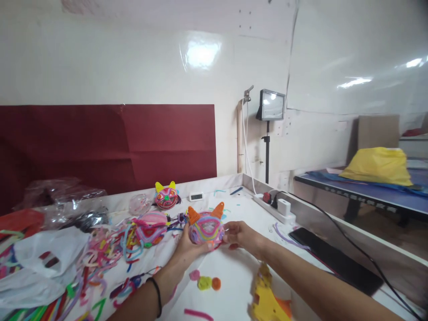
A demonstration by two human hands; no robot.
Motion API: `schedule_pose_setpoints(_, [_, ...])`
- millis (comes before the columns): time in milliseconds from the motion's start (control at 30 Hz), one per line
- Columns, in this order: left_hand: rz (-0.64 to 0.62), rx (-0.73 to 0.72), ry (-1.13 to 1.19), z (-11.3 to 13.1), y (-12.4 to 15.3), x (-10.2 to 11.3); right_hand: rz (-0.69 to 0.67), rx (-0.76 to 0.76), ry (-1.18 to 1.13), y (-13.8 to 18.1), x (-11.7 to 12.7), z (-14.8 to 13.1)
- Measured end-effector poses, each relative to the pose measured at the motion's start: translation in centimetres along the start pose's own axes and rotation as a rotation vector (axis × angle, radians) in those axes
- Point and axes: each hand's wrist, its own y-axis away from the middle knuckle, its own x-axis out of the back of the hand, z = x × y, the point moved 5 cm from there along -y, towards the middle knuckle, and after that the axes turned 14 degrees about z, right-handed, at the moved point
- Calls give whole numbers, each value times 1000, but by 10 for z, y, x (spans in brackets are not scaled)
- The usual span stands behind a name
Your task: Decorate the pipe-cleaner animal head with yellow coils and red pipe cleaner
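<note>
Head view: the mask (206, 228) is gripped at its left edge by the left hand (192, 248), over the white table (230, 277). The right edge is touched by the right hand (241, 237); whether gripped, cannot be told. Even support is advised, ears (218, 210) left unpressed.

Square lamp (272, 105) (on a black stand (267, 158)), maroon sheet (170, 142) alongside.

Hands (244, 238) at both sides of an orange-eared mask (206, 228), yellow-eared mask (166, 198) farther back on white table (230, 278)
</note>
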Motion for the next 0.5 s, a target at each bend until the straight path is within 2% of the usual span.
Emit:
schedule_pose_setpoints(233, [30, 7, -98, -5, -9, 6, 30, -6, 46, -14, -4, 8])
schedule_pose_setpoints(500, [11, 16, -82, -2, -11, 4, 53, 37, 96, -20, -8, 9])
